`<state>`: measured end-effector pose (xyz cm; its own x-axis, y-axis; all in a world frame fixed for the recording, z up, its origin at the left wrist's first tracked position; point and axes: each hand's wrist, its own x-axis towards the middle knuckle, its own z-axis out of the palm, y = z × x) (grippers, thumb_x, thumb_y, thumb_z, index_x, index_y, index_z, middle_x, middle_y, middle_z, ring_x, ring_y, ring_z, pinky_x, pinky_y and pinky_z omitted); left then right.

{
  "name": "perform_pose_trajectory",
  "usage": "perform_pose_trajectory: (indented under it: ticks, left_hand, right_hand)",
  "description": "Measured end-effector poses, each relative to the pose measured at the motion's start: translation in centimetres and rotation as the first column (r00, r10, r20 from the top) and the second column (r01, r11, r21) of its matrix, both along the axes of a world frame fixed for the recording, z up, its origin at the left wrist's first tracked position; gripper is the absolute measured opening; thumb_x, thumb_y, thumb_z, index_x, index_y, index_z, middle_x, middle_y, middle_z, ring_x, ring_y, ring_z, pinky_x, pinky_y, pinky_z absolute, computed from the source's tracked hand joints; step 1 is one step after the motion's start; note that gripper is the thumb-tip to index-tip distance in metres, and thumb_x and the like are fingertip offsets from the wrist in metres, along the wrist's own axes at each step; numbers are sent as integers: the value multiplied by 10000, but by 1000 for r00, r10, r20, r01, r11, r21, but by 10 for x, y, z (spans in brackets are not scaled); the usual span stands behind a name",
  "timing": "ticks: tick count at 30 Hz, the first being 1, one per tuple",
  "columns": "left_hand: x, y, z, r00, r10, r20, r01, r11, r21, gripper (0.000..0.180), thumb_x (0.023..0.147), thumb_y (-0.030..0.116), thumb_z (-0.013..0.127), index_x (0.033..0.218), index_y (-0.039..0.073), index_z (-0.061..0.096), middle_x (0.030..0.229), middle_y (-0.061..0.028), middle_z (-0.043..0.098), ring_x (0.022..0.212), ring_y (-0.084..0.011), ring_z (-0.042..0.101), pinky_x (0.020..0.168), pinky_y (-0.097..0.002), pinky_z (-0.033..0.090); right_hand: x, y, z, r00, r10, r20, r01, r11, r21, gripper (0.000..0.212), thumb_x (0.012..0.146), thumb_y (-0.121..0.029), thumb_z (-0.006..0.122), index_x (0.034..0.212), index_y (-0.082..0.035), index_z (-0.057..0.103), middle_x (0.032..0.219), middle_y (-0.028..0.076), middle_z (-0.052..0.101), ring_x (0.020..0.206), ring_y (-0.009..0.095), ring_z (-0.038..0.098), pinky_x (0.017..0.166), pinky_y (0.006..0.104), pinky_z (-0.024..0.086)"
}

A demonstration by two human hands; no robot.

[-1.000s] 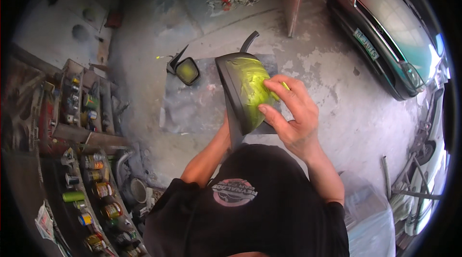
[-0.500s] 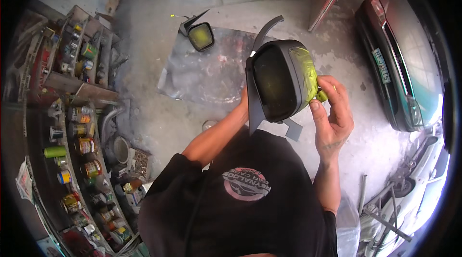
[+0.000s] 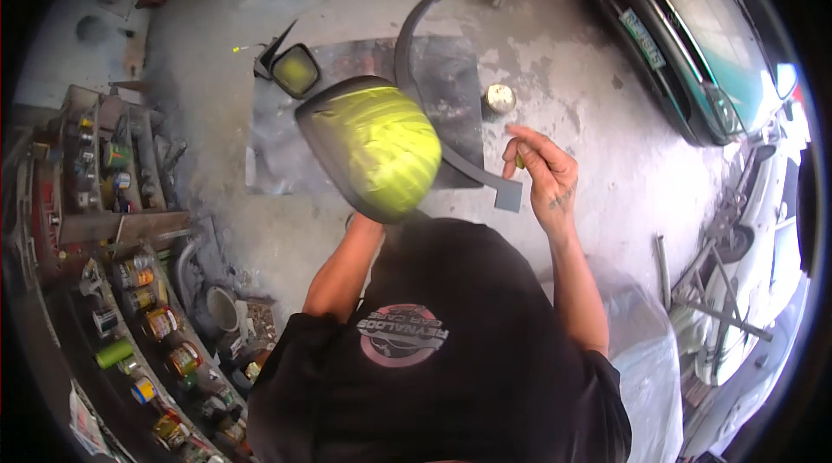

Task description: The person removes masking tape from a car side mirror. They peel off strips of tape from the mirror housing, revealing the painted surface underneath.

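- One rounded yellow-green, black-rimmed mirror housing (image 3: pixel 381 147) mostly hides my left hand (image 3: pixel 368 225); I can't tell its grip
- My right hand (image 3: pixel 548 173), apart, pinches a small yellow-green piece (image 3: pixel 521 161)

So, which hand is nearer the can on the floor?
Right. In view, the right hand is just below the can; the left hand, farther left, is mostly behind the yellow-green mirror.

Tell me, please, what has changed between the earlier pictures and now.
The right hand has come away from the car mirror to the right, still holding a small lime piece. The mirror has turned: half a second ago its glass showed, now its lime back does. A can has come into view. The left hand stays behind the mirror, mostly hidden; the second mirror still lies at the sheet's corner.
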<state>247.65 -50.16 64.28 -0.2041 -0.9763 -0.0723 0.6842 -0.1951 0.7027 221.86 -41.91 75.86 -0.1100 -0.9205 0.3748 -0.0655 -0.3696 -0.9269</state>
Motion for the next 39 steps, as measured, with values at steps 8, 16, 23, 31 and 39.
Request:
perform_pose_trajectory:
  ticks: [8,16,23,31,39]
  left_hand:
    - [52,22,-21,996,74,-49,-65,984,165,440,1085,334,430,1382,28,536,1276,-139,641,1120,-256,664,964,-396,569]
    - [20,1,-28,968,68,-243,-3,966,258,429,1082,329,435,1366,28,550,1255,-136,651,1105,-257,670,954,-393,574]
    - [22,-11,3,973,231,14,-228,945,235,399,1078,303,433,1307,16,589,1183,-129,677,987,-227,700,835,-354,603]
    - [18,-19,4,812,497,307,-521,854,-7,510,1096,446,445,1159,-29,620,1003,-61,644,927,-149,556,854,-318,467]
    - [43,-20,72,692,460,557,-405,886,-228,478,1064,453,534,1198,2,616,854,40,531,748,-68,472,651,-241,398]
  right_hand:
    - [-12,4,-104,990,-21,139,-27,942,335,370,1033,-200,557,1271,66,651,739,28,610,665,125,575,671,275,474]
    - [50,-49,-80,965,103,239,-171,942,287,563,1068,-400,514,1334,89,594,1193,170,682,1095,244,661,950,358,534]
    - [80,-79,-46,853,248,459,-313,947,70,581,1085,-393,465,1462,48,470,1379,139,595,1297,244,544,1113,386,420]
    - [68,-109,-129,540,167,825,-355,934,44,474,1060,-341,516,1436,-53,491,1409,131,567,1241,299,584,1047,452,512]
    - [70,-137,-129,523,99,847,-366,923,118,461,1056,-344,519,1413,-52,516,1405,125,576,1238,289,589,1047,442,512]
